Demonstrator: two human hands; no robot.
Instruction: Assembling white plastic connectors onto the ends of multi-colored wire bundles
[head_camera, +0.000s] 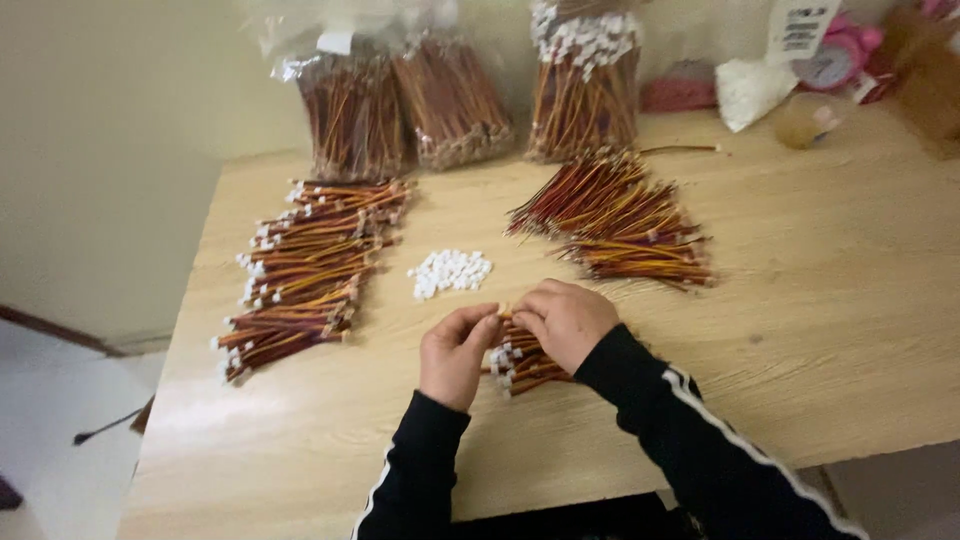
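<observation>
Red-and-yellow wire leads with white plastic end plugs lie fanned at my far left on the pale wooden bench. My left hand and right hand pinch something tiny between fingertips; I cannot make it out. They half hide a small wire bundle. Bare-ended leads lie right.

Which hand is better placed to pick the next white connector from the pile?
Left, probably. The left hand sits nearest the white connector pile, with bare table between. The right hand lies further right, over the wire bundle, both pinching a wire end.
</observation>
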